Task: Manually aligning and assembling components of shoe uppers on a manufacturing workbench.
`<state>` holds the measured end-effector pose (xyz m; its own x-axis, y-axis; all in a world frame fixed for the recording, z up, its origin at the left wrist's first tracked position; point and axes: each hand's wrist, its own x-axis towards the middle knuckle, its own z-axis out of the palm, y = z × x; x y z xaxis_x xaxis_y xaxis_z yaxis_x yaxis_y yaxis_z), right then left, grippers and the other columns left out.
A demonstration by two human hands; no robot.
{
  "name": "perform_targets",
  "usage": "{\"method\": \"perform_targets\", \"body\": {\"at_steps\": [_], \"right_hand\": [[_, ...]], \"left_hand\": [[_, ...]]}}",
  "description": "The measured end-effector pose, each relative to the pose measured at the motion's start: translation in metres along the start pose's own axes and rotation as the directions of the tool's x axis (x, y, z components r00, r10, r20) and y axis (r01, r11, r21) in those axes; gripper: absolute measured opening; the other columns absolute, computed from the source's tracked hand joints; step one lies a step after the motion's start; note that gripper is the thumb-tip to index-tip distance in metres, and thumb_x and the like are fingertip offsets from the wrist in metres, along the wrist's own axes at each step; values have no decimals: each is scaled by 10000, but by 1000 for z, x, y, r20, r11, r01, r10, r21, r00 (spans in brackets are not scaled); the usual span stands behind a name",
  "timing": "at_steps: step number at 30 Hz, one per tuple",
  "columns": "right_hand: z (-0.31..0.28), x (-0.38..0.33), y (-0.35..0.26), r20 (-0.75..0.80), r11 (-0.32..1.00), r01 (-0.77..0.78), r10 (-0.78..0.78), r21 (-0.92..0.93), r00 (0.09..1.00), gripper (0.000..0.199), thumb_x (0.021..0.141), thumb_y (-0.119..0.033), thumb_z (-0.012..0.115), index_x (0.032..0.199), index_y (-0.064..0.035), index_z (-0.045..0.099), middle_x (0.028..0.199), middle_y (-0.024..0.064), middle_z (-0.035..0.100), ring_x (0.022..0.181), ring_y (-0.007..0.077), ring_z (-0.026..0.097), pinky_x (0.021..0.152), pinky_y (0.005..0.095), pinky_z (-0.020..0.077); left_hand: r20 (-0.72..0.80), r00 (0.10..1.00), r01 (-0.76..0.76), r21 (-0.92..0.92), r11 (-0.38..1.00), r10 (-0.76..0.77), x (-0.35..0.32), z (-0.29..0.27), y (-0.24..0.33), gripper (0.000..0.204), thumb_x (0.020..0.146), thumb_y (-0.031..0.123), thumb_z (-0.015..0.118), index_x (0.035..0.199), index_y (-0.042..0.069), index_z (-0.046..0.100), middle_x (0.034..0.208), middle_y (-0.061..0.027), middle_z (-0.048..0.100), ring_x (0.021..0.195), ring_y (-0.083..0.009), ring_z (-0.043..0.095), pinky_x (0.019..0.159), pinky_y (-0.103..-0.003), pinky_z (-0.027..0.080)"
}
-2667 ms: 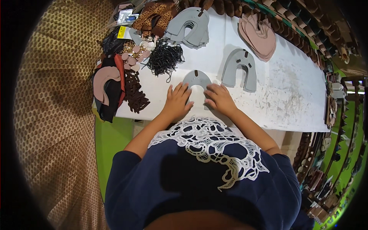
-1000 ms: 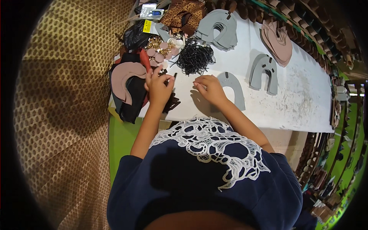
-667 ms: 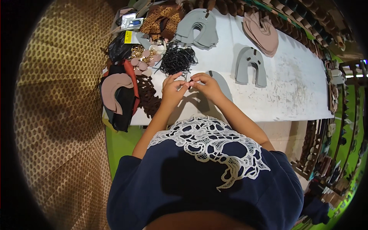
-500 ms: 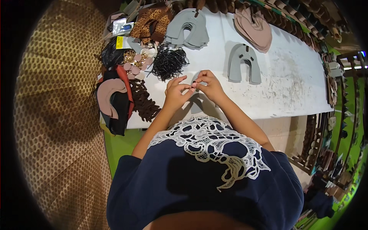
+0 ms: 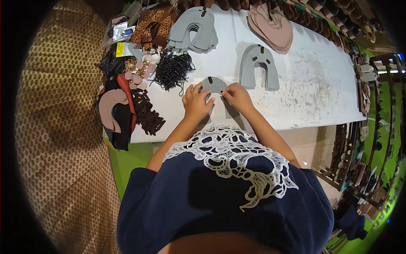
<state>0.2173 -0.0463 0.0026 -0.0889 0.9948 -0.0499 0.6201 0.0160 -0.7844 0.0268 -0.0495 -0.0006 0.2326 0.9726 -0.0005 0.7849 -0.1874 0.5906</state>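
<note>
A grey horseshoe-shaped upper piece [image 5: 215,85] lies on the table in front of me, its curve away from me. A short dark brown strip [image 5: 210,79] sits at the top of the curve. My left hand [image 5: 196,104] rests over the piece's left leg, thumb and fingers apart. My right hand [image 5: 238,97] is at the right side of the curve, thumb and forefinger pinched at a tiny dark piece, mostly hidden by the fingers. Beyond it stands a stack of similar grey pieces [image 5: 247,70]; its top one carries several dark strips.
More grey pieces [image 5: 182,37], pink pieces [image 5: 270,30] and leopard-print pieces [image 5: 146,28] lie at the back. To the left are black cord-like strands [image 5: 173,70], pink discs [image 5: 136,79] and a brown strip pile [image 5: 148,115]. Shoe racks [image 5: 341,158] stand at the right.
My hands have come apart from their fingertip-to-fingertip hold. The right is lower, at the grey piece's right side; the left hand's fingers have spread over its left side. The view has shifted slightly.
</note>
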Motion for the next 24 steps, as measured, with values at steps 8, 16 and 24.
{"method": "perform_targets", "body": {"at_steps": [8,16,24], "right_hand": [[4,17,-4,-16,944,173,-185,-282,983,116,747,-152,658,793,-47,667,873,84,616,827,274,588,721,368,470],[8,20,-5,-48,918,201,-231,-342,972,79,741,-156,659,753,-78,668,848,47,606,807,244,582,696,394,450],[16,13,-4,-99,899,212,-268,-383,958,77,754,-158,641,819,-116,650,864,35,584,799,239,568,685,395,438]], "left_hand": [[-64,998,0,249,969,16,18,5,-6,528,743,354,646,1199,101,563,1383,-172,350,1280,-386,257,1002,-539,185],[-30,1000,6,323,947,4,24,14,-6,600,735,356,663,1250,86,514,1407,-184,312,1294,-390,235,1012,-531,170],[-42,999,33,246,969,-23,32,10,-10,567,709,353,692,1191,101,533,1388,-176,338,1281,-384,261,1011,-521,185]]}}
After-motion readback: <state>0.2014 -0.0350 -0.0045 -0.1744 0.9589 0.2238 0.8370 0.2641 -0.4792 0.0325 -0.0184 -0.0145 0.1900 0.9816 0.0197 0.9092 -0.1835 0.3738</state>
